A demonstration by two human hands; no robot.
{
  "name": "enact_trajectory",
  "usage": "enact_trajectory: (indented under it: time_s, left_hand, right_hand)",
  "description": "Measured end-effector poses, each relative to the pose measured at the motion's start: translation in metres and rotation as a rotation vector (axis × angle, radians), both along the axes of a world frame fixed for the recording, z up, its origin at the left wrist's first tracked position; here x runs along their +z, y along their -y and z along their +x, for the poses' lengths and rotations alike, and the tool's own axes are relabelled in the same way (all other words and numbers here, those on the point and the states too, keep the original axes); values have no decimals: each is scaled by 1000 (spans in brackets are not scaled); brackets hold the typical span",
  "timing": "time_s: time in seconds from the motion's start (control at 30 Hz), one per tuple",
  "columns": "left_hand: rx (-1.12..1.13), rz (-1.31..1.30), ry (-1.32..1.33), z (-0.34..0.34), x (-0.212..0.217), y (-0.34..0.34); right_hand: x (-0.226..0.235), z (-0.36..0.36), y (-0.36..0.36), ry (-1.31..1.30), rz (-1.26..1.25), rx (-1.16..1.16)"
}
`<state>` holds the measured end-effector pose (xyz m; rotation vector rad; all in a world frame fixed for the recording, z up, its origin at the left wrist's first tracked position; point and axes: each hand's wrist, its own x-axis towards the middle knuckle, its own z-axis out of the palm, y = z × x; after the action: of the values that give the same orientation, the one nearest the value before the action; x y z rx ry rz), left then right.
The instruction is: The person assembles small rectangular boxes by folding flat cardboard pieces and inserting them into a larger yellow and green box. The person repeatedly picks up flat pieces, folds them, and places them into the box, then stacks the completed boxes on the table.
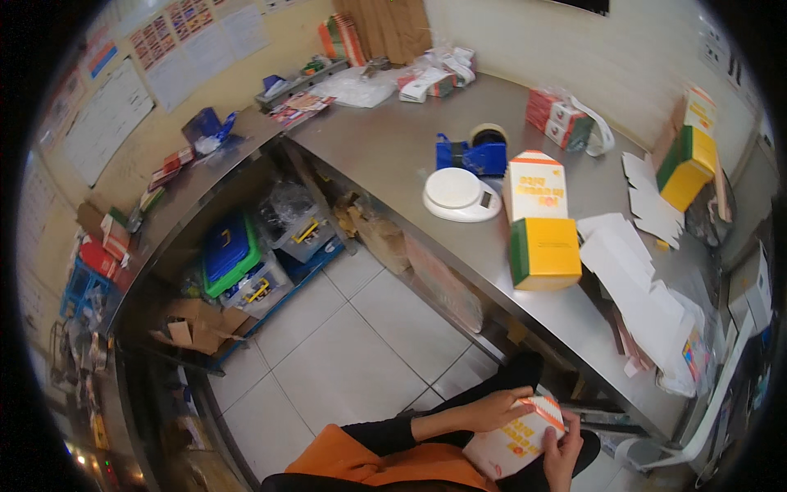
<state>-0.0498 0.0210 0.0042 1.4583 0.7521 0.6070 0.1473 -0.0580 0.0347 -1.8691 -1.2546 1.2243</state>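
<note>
Both hands on a white carton with orange print (515, 441), low in view over the lap, clear of the table. Left hand (496, 407) curls over its upper-left edge, right hand (562, 453) grips the lower-right side, fingers wrapped. Carton long axis runs lower-left to upper-right, striped orange end pointing up-right toward the table edge.

Room to move: open tiled floor (344, 353) to the left and ahead; steel table edge (459, 254) just above the hands, running diagonally. Under-table space is packed with cardboard and a blue-green crate (228, 252).

Stainless L-shaped worktable (393, 139) in a corner, papers pinned on the walls. On top: white kitchen scale (461, 194), blue tape dispenser (474, 152) just behind it, another white-and-orange carton (536, 185) standing beside the scale, a yellow-green box (545, 252) touching it in front. Flat white carton blanks (631, 279) are piled right of that, more yellow-green boxes (687, 160) at the far right.
</note>
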Motion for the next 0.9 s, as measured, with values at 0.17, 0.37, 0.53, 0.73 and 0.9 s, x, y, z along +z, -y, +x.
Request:
enact_trajectory:
  time_s: [0.17, 0.37, 0.53, 0.73, 0.9]
  left_hand:
    - [-72, 12, 158, 1, 4, -3]
    - [-140, 0, 202, 12, 13, -18]
    - [-136, 35, 259, 18, 38, -16]
    - [-73, 504, 133, 23, 60, -10]
    - [-17, 210, 378, 20, 50, -25]
  right_hand:
    - [1, 4, -10, -112, 235, 120]
    - [-5, 9, -10, -95, 343, 25]
    - [-25, 28, -8, 346, 390, -185]
    - [6, 51, -22, -57, 455, -515]
    - [42, 32, -25, -18, 141, -159]
